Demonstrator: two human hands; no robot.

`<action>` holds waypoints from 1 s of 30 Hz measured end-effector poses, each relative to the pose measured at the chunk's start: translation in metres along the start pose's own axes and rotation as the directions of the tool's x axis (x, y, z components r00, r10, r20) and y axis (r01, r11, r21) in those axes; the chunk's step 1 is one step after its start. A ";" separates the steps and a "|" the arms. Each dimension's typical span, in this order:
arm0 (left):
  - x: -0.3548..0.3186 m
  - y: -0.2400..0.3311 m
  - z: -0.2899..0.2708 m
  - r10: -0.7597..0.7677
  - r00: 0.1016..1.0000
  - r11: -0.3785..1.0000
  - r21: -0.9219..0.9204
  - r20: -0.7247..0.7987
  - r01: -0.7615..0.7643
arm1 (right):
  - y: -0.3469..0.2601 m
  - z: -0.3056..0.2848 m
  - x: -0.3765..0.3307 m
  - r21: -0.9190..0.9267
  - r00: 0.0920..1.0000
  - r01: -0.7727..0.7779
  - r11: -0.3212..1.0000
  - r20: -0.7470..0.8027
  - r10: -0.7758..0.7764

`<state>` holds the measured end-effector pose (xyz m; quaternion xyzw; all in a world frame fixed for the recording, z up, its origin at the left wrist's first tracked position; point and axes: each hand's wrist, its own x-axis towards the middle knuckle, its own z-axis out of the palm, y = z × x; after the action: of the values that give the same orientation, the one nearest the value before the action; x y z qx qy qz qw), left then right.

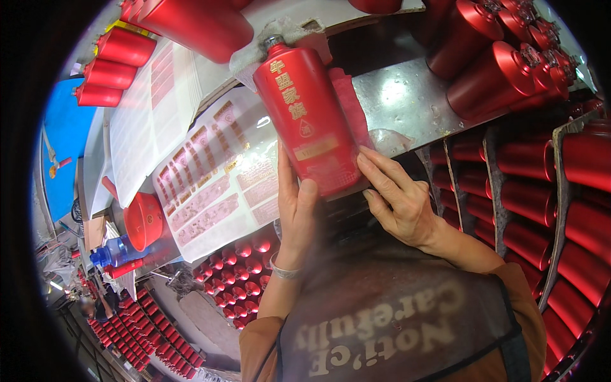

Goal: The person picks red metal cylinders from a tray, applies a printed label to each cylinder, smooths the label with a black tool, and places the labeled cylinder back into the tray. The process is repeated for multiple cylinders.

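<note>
A flat-sided red bottle (328,121) with a dark neck lies tilted before me, its base toward me. Gold lettering and a small drop-shaped mark run down its front, and a pale gold strip (317,149) sits low on it. My left hand (298,204) grips the lower left side, thumb by the bottom corner. At the lower right edge, the fingertips of my right hand (400,198) press on the front, with the thumb bent below. A white cloth (245,63) and a red cloth (349,102) show around the bottle.
A decal sheet (210,178) with gold and pink prints lies left of the bottle, near more sheets (153,95). A red cup (144,219) and blue-capped plastic bottle (118,251) stand at the left. Red bottles (490,79) crowd the far right; racks of them (525,197) fill the right side.
</note>
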<state>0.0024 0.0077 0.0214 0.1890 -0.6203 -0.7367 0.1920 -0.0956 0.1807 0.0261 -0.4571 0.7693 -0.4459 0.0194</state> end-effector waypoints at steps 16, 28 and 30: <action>0.001 -0.006 0.007 0.049 0.997 0.994 0.100 -0.063 -0.042 | 0.023 -0.016 0.019 0.450 0.847 -0.511 0.733 0.115 0.519; -0.002 -0.011 0.006 0.069 0.998 0.998 0.010 -0.009 -0.069 | -0.007 -0.003 0.031 0.435 0.897 -0.386 0.814 -0.029 0.441; -0.003 -0.014 0.003 0.072 0.997 0.997 0.005 -0.003 -0.072 | 0.002 -0.002 0.031 0.482 0.798 -0.474 0.737 -0.119 0.591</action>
<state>0.0026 0.0142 0.0081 0.1682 -0.6284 -0.7274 0.2187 -0.1160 0.1600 0.0381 -0.1357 0.7463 -0.6354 0.1447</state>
